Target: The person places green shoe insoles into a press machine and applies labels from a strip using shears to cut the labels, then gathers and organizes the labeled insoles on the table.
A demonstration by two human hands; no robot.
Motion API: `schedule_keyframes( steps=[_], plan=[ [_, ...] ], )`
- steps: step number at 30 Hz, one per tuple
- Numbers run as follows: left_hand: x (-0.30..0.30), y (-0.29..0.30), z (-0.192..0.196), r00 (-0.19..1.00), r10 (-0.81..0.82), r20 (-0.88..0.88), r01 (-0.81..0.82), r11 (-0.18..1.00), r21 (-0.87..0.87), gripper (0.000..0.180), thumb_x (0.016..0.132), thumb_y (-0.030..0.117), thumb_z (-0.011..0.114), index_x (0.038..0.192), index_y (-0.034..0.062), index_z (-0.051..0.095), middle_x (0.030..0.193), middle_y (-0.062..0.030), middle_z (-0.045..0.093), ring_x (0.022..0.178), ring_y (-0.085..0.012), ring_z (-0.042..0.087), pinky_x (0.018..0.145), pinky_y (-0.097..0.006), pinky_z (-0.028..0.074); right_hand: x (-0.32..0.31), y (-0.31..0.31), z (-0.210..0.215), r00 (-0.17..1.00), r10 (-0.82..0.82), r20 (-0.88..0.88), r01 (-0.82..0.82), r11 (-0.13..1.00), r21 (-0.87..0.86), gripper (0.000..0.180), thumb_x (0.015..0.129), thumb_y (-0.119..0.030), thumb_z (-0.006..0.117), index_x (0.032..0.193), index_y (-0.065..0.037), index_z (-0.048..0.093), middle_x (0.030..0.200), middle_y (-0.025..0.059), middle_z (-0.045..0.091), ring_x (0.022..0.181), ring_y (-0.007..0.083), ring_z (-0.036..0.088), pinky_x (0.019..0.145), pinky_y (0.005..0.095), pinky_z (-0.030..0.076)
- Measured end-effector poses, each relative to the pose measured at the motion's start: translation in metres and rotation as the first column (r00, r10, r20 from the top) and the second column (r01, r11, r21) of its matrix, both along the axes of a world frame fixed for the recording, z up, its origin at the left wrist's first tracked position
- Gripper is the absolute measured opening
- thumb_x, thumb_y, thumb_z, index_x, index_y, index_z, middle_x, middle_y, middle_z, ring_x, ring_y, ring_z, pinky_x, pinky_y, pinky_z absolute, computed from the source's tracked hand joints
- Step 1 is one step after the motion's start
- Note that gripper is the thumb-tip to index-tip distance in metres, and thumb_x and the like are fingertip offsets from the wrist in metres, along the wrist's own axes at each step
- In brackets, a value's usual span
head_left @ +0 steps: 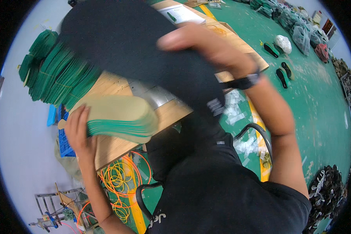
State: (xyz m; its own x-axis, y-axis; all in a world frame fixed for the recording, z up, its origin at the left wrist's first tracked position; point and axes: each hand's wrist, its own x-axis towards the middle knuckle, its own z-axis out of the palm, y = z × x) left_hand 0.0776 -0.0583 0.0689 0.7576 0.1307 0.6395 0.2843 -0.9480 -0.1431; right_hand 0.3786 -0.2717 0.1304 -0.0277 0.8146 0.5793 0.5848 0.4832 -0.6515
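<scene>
Close to the camera, a large black insole (128, 46) with white print at its heel end hides much of the table. My right hand (206, 46), blurred and wearing a dark wristband, grips the insole's edge with the thumb across its face. My left hand (80, 128) is wrapped around one end of a stack of beige insoles with green undersides (117, 107). This stack is at the near left part of the wooden table (179, 113). Beyond it rise tall piles of green insoles (62, 78). A shiny metal plate (152, 93) is partly covered by the black insole.
White paper with a green marker (171, 16) lies at the table's far end. Orange and yellow hoses (121, 175) coil on the floor at left, near a blue crate (65, 142). Clear scraps (234, 109) and loose insoles (282, 76) lie on the green floor. Bags (300, 37) line the back.
</scene>
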Motion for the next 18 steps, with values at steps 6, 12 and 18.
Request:
schedule_keyframes(
  steps=[6, 12, 18],
  plan=[
    [0.004, -0.012, -0.029, 0.978, -0.1, 0.181, 0.101, 0.995, 0.003, 0.045, 0.066, 0.005, 0.071, 0.109, 0.0004, 0.062, 0.114, -0.0192, 0.059, 0.109, -0.0397, 0.054, 0.096, -0.043, 0.039, -0.087, 0.094, -0.068, 0.562, 0.208, -0.801, -0.597, 0.772, -0.219, 0.054, 0.084, -0.04, 0.063, 0.107, 0.008, 0.059, 0.09, 0.011, 0.067, 0.078, 0.0143, 0.065, 0.069, 0.0252, 0.052],
    [-0.071, 0.015, -0.043, 0.974, 0.185, 0.128, -0.088, 0.838, -0.538, 0.054, 0.068, 0.015, 0.078, 0.115, -0.0011, 0.057, 0.114, -0.0153, 0.062, 0.106, -0.035, 0.058, 0.094, -0.041, 0.042, -0.12, 0.133, -0.039, 0.834, 0.335, -0.439, -0.504, 0.786, -0.358, 0.075, 0.077, -0.048, 0.069, 0.113, 0.015, 0.05, 0.103, 0.0226, 0.063, 0.094, 0.0202, 0.063, 0.077, 0.0283, 0.051],
    [-0.124, 0.054, -0.056, 0.952, -0.064, 0.3, 0.258, 0.692, -0.674, 0.126, 0.05, 0.043, 0.089, 0.147, 0.0016, 0.02, 0.154, -0.0177, 0.013, 0.141, -0.0307, 0.015, 0.105, -0.044, 0.034, -0.127, 0.164, -0.075, 0.769, 0.105, 0.63, 0.048, 0.974, -0.221, 0.092, 0.063, -0.04, 0.076, 0.127, 0.015, 0.038, 0.106, 0.0307, 0.058, 0.103, 0.039, 0.057, 0.09, 0.0388, 0.045]
  ],
)
